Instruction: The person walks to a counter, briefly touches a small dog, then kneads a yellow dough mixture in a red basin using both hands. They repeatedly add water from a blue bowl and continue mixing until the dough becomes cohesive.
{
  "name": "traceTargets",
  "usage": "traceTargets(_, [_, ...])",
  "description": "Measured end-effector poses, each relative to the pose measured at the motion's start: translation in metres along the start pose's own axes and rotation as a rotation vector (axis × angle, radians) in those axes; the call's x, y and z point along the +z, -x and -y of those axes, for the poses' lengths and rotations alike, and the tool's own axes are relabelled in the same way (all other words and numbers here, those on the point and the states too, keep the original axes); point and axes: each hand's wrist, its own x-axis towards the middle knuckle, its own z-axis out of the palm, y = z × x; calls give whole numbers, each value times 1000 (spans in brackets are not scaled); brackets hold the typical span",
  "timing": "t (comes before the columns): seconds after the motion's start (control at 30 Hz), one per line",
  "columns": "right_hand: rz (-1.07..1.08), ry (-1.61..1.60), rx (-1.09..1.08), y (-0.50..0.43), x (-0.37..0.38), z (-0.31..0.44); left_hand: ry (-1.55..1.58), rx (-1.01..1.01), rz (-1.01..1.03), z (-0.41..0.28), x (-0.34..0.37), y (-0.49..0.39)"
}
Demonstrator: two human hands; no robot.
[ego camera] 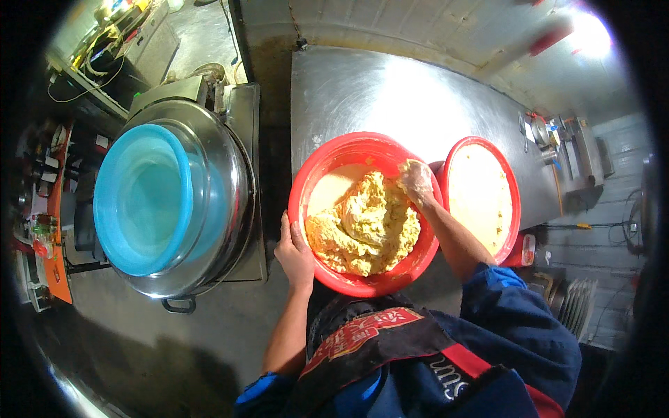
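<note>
A red plastic basin stands before me at the edge of a steel table, holding a lumpy mass of yellow dough with some pale flour or batter at its far left side. My left hand grips the basin's left rim from outside. My right hand, coated with dough, is at the inner right side of the basin; its fingers are partly hidden and it touches the dough's edge. Just right of it, a second red basin holds a pale yellow mass with a smooth surface.
At the left, a blue plastic basin with liquid rests on a large steel pot with a side handle. The steel table extends behind the red basins. Pans and utensils lie at its far right. A red container stands lower right.
</note>
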Motion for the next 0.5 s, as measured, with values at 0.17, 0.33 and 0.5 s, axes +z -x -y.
traceTargets(0.17, [118,-529,311,-23,24,1,-60,-56,54,-6,-6,-2])
traceTargets(0.33, [296,219,-263,-30,75,112,-92,-35,86,3,-5,-3])
traceTargets(0.5, [686,744,-1016,40,118,155,-39,-31,119,20,-6,-6])
